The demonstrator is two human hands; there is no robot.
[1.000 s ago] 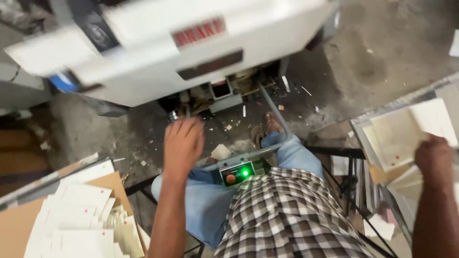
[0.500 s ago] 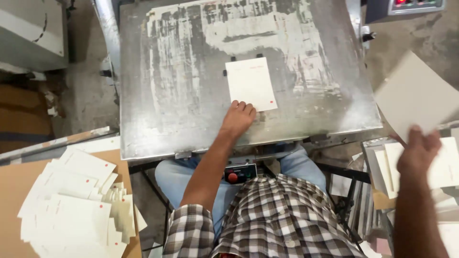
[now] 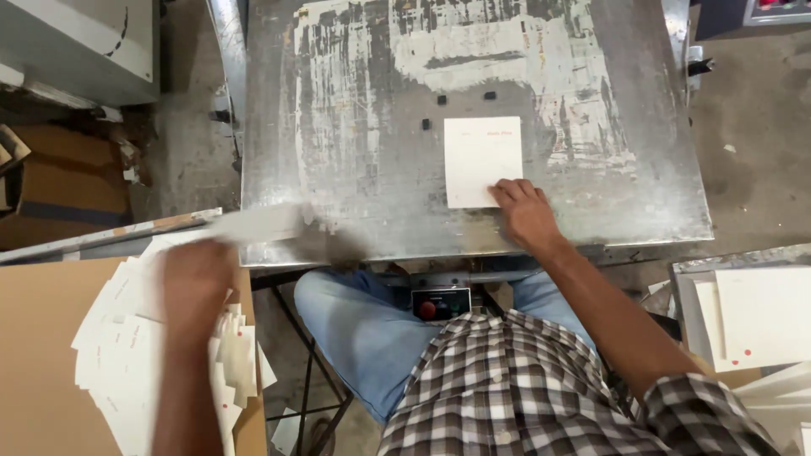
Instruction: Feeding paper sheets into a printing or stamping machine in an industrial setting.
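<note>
On the left, nearest the camera, the left hand (image 3: pixel 196 274) is a blur over a loose fan of white cards (image 3: pixel 127 355) spread on a brown board (image 3: pixel 34 355); a pale streak (image 3: pixel 253 224) runs from it toward the plate's edge, likely a card in its grip, though I cannot tell whether the fingers are closed or spread. The two hands are well apart. Between them, below the plate, sits a small control box (image 3: pixel 439 302) with a red button, just above the checked shirt. To the right a grey tray (image 3: pixel 686 312) holds more white cards (image 3: pixel 760 317), one showing a small red dot near its lower edge. Farther out, the right hand (image 3: pixel 525 213) lies flat and open, fingertips pressing the lower right corner of a single white card (image 3: pixel 482 160) on the worn metal plate (image 3: pixel 355 169). That card is upright-oblong, with faint red print near its top right. Three small black stops (image 3: pixel 440 100) stand just above and left of it. To seat it well, I judge the card should be slid squarely up against those stops, fingers flat and kept low on the sheet so it does not skew or buckle. At the far left stands a grey machine housing (image 3: pixel 76 42), and cardboard (image 3: pixel 68 186) below it.
</note>
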